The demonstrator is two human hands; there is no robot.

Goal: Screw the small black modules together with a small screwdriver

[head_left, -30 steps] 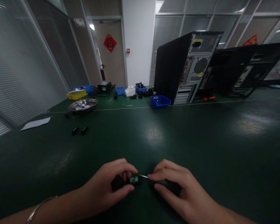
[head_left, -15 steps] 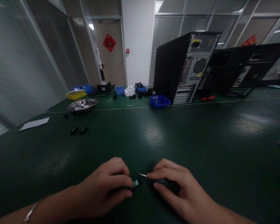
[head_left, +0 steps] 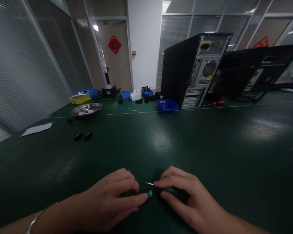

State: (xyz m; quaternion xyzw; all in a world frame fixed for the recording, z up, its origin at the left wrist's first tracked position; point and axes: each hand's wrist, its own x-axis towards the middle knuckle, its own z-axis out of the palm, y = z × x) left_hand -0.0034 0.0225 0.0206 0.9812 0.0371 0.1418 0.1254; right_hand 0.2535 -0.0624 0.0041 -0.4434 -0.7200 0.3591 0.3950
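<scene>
Near the left edge of the green table lies a white sheet of paper. A steel bowl and a yellow tray stand toward the far left corner. Along the far edge, a white plastic device sits between two small blue trays. Farther right stands a black computer case, a darker blue tray just beside its base. Behind, a red diamond-shaped sign hangs on the door.

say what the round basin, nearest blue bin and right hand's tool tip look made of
Basin: polished metal, probably steel, by its bright reflections. Blue bin: likely smooth plastic, evenly coloured. Tool tip: apparently shiny metal, given its silvery glint.
</scene>
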